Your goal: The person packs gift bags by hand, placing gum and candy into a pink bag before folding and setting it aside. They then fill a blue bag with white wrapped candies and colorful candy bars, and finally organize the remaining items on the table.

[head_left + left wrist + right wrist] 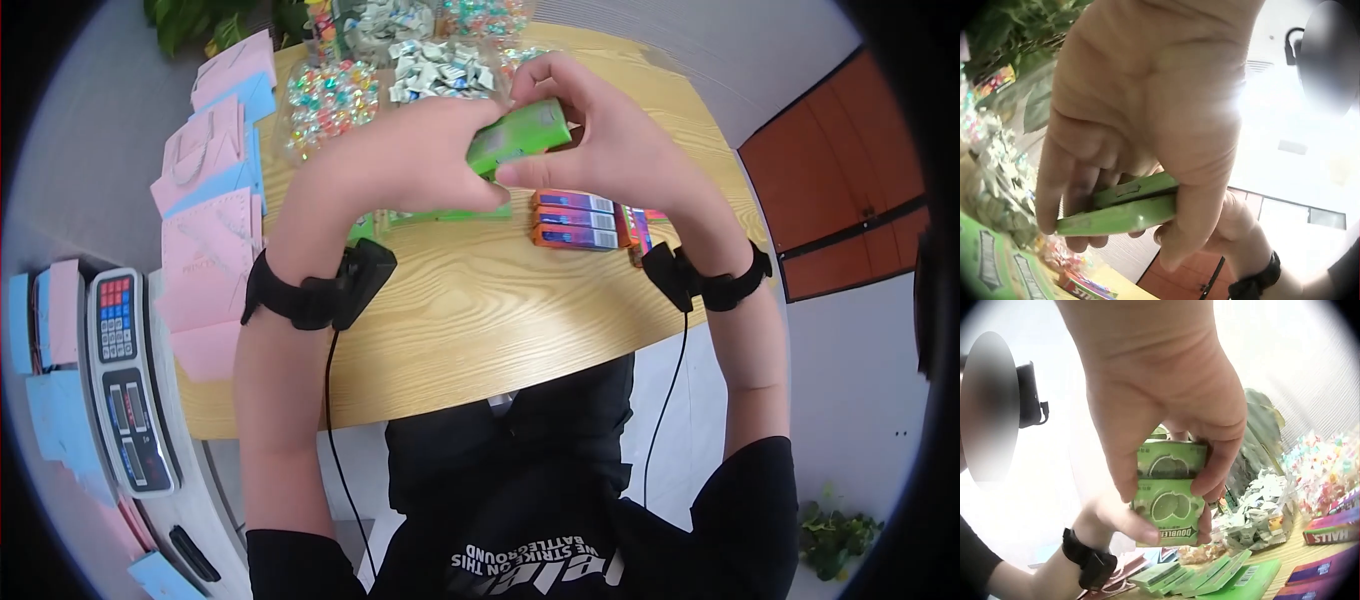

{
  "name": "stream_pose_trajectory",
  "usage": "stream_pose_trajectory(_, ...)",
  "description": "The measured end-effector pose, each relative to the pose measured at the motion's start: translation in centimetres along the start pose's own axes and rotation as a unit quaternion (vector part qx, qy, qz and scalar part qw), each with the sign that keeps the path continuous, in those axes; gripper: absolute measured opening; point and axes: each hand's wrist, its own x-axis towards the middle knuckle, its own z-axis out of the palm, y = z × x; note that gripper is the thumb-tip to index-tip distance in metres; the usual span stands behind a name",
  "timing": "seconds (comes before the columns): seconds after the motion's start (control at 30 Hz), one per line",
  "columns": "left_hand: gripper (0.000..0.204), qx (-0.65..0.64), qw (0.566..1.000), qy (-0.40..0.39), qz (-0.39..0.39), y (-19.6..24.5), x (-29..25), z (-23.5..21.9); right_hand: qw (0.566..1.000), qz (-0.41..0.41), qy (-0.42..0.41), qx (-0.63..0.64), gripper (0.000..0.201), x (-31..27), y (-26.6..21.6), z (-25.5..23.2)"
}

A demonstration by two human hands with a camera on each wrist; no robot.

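Note:
Above the table, both hands hold green Doublemint gum packs [520, 138] between them. In the right wrist view two packs show, one pack [1169, 509] in front of another pack [1172, 459]. My left hand [425, 150] has its thumb on one side and its fingers on the other side of the packs. From the opposite end my right hand [630, 140] grips them between thumb and fingers. Below the hands, more green gum packs [1210, 578] lie in a row on the table, partly hidden by the left forearm in the head view.
Orange-and-purple packs [575, 220] lie on the wooden table [470, 310], right of the green row. Wrapped candies [335, 100] and white-wrapped sweets [440, 72] fill trays at the back. Pink paper bags [205, 245] line the left edge, beside a scale [130, 390].

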Motion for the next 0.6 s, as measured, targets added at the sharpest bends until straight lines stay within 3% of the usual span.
stream_pose_trajectory(0.03,0.067,0.003,1.0,0.0,0.004,-0.4,0.2,0.1,0.997,0.03,0.024,0.06,0.07,-0.3,-0.1,0.1)
stream_pose_trajectory(0.1,0.061,-0.267,0.963,-0.004,0.026,-1.2,0.3,-0.1,0.99,0.056,0.049,0.119,0.078,-0.7,-0.4,0.5)
stream_pose_trajectory(0.13,0.061,-0.263,0.964,-0.004,0.028,-1.2,0.4,0.0,0.993,-0.041,0.111,-0.003,0.087,-1.1,-0.5,0.8)
stream_pose_trajectory(0.17,0.055,-0.373,0.926,0.013,0.056,-0.9,0.2,0.2,0.968,-0.137,0.169,-0.126,0.096,-1.2,-0.6,0.9)
stream_pose_trajectory(0.2,0.049,-0.478,0.874,0.028,0.083,-0.6,-0.1,0.4,0.967,-0.137,0.172,-0.127,0.096,-1.0,-0.7,0.9)
stream_pose_trajectory(0.23,0.049,-0.477,0.875,0.025,0.082,-0.3,-0.3,0.4,0.951,-0.168,0.188,-0.179,0.1,-0.8,-0.8,1.1)
stream_pose_trajectory(0.3,0.04,-0.556,0.829,-0.006,0.064,0.1,-0.6,0.3,0.931,-0.195,0.204,-0.23,0.104,-0.4,-1.1,1.4)
stream_pose_trajectory(0.43,0.037,-0.538,0.836,0.008,0.109,0.2,-0.3,0.8,0.953,-0.175,0.162,-0.189,0.103,0.0,-1.2,1.9)
stream_pose_trajectory(0.5,0.034,-0.561,0.827,0.0,0.037,-0.1,-0.2,0.6,0.962,-0.15,0.156,-0.166,0.103,0.2,-0.9,2.1)
stream_pose_trajectory(0.6,0.033,-0.547,0.836,0.013,0.043,0.3,-0.1,0.7,0.949,-0.196,0.171,-0.179,0.1,0.7,-0.1,2.0)
